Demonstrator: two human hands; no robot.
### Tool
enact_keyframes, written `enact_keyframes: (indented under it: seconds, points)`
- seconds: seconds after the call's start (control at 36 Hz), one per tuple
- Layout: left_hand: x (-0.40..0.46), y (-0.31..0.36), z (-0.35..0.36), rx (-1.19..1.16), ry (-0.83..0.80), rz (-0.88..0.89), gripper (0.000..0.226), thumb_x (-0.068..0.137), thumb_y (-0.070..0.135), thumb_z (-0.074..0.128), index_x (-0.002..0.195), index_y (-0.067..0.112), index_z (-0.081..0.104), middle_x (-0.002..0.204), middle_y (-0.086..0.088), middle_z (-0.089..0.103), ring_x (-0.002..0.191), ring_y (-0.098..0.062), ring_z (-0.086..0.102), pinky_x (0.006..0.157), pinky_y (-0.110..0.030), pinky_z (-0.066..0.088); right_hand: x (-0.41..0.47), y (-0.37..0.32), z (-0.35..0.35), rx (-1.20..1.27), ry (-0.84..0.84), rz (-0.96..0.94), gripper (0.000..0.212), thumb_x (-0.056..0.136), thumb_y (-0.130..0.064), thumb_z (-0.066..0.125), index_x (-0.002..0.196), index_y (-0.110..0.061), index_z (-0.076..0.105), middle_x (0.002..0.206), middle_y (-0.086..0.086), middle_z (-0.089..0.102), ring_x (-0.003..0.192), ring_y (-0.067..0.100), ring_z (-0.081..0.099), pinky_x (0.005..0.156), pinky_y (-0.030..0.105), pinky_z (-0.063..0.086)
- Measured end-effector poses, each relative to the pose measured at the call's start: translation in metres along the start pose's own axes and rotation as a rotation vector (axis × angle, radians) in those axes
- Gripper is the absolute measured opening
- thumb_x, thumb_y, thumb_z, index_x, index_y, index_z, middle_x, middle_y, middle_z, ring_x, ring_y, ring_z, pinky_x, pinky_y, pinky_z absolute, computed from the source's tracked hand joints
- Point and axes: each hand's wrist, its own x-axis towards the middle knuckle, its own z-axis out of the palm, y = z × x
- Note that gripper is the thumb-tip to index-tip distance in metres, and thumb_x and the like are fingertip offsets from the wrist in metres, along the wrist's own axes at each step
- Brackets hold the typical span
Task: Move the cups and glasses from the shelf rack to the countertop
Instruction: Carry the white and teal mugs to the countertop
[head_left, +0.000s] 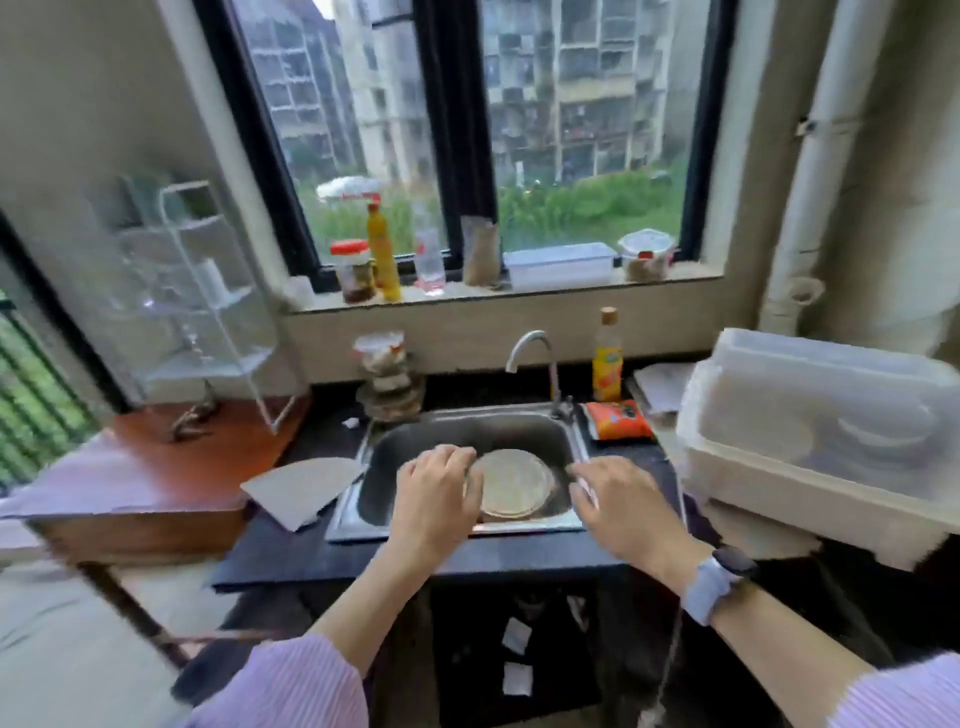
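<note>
Both hands hang in the air above the steel sink (561, 441), neither one grasping anything. The left hand (436, 499) has its fingers curled loosely downward over the sink's left part, and the right hand (623, 512) is spread flatter with fingers pointing left over the sink's right rim; a watch (719, 579) with a pale strap sits on the right wrist, and both arms wear lilac ribbed sleeves (280, 686). Between the hands, a round plate (514, 483) lies in the bottom of the sink. A curved tap (535, 358) rises behind the basin, with an orange-labelled bottle (608, 356) standing just to its right and an orange packet (615, 421) lying near the bottle's foot. The shelf rack (208, 296), a white wire frame with several tiers, stands far to the left on a reddish wooden surface (156, 467), well apart from both hands. The picture is blurred there: a white cup (210, 280) shows on a middle tier and some clear glasses (156, 306) seem to stand beside and below it, though their number cannot be told. The dark surface (291, 551) around the sink carries a pale piece of cardboard (301, 488) to the left and a large translucent lidded box (826, 436) to the right. Jars and bottles line the windowsill (498, 293).
</note>
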Motion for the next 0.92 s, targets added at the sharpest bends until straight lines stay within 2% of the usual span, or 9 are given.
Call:
enact_keyframes:
  seconds: [0.14, 0.22, 0.39, 0.47, 0.58, 0.69, 0.78, 0.81, 0.92]
  points:
    - [-0.026, -0.133, -0.087, 0.104, 0.074, -0.207, 0.037, 0.090, 0.028, 0.048, 0.123, 0.012, 0.055, 0.123, -0.008, 0.059, 0.111, -0.028, 0.053, 0.094, -0.039, 0.041, 0.061, -0.141, 0.033, 0.028, -0.048, -0.260, 0.037, 0.094, -0.029, 0.040, 0.128, -0.018, 0.051, 0.134, 0.002, 0.053, 0.128, 0.021, 0.042, 0.107, 0.034, 0.032]
    - [-0.039, -0.195, -0.132, 0.159, 0.127, -0.332, 0.038, 0.091, 0.030, 0.048, 0.126, 0.015, 0.053, 0.127, -0.006, 0.057, 0.115, -0.026, 0.052, 0.096, -0.039, 0.040, 0.090, -0.214, 0.049, 0.070, -0.056, -0.390, 0.033, 0.092, -0.027, 0.042, 0.120, -0.017, 0.057, 0.127, 0.006, 0.059, 0.121, 0.025, 0.047, 0.102, 0.037, 0.037]
    - [-0.048, -0.293, -0.193, 0.205, 0.225, -0.503, 0.036, 0.090, 0.029, 0.049, 0.123, 0.013, 0.055, 0.124, -0.010, 0.059, 0.112, -0.030, 0.055, 0.094, -0.041, 0.042, 0.150, -0.328, 0.079, 0.124, -0.107, -0.535, 0.032, 0.091, -0.026, 0.042, 0.116, -0.016, 0.059, 0.124, 0.007, 0.060, 0.118, 0.027, 0.048, 0.099, 0.039, 0.040]
    - [-0.036, -0.337, -0.209, 0.217, 0.261, -0.538, 0.034, 0.091, 0.028, 0.049, 0.120, 0.013, 0.056, 0.124, -0.010, 0.059, 0.112, -0.029, 0.055, 0.092, -0.039, 0.042, 0.185, -0.371, 0.094, 0.132, -0.104, -0.590, 0.030, 0.092, -0.026, 0.040, 0.110, -0.016, 0.061, 0.118, 0.007, 0.062, 0.114, 0.028, 0.051, 0.095, 0.040, 0.043]
    - [0.005, -0.398, -0.228, 0.184, 0.313, -0.537, 0.030, 0.091, 0.026, 0.049, 0.116, 0.013, 0.058, 0.118, -0.011, 0.060, 0.105, -0.030, 0.057, 0.089, -0.039, 0.045, 0.247, -0.422, 0.107, 0.147, -0.087, -0.644, 0.031, 0.092, -0.026, 0.039, 0.112, -0.013, 0.061, 0.117, 0.010, 0.062, 0.113, 0.030, 0.052, 0.093, 0.042, 0.045]
    - [0.063, -0.460, -0.249, 0.142, 0.355, -0.513, 0.025, 0.091, 0.022, 0.050, 0.110, 0.009, 0.060, 0.110, -0.012, 0.062, 0.098, -0.029, 0.059, 0.082, -0.033, 0.044, 0.325, -0.466, 0.110, 0.181, -0.044, -0.670, 0.027, 0.092, -0.022, 0.038, 0.098, -0.007, 0.061, 0.106, 0.012, 0.064, 0.104, 0.031, 0.055, 0.083, 0.040, 0.048]
    - [0.107, -0.505, -0.268, 0.086, 0.388, -0.527, 0.026, 0.090, 0.021, 0.052, 0.112, 0.010, 0.060, 0.111, -0.012, 0.061, 0.097, -0.029, 0.059, 0.080, -0.033, 0.045, 0.381, -0.497, 0.110, 0.253, 0.004, -0.686, 0.022, 0.092, -0.016, 0.038, 0.078, -0.010, 0.054, 0.092, 0.010, 0.065, 0.093, 0.029, 0.058, 0.077, 0.038, 0.048]
    - [0.120, -0.517, -0.273, 0.076, 0.401, -0.531, 0.026, 0.090, 0.021, 0.053, 0.113, 0.011, 0.060, 0.111, -0.012, 0.062, 0.097, -0.028, 0.059, 0.080, -0.031, 0.045, 0.397, -0.507, 0.111, 0.273, 0.016, -0.689, 0.022, 0.093, -0.015, 0.039, 0.079, -0.010, 0.055, 0.091, 0.011, 0.065, 0.091, 0.029, 0.059, 0.077, 0.036, 0.048]
    - [0.164, -0.561, -0.290, 0.042, 0.444, -0.516, 0.026, 0.089, 0.019, 0.054, 0.111, 0.011, 0.061, 0.109, -0.011, 0.062, 0.095, -0.026, 0.059, 0.078, -0.027, 0.040, 0.451, -0.540, 0.111, 0.342, 0.061, -0.693, 0.028, 0.094, -0.014, 0.039, 0.109, -0.001, 0.059, 0.109, 0.015, 0.065, 0.101, 0.026, 0.059, 0.091, 0.034, 0.049]
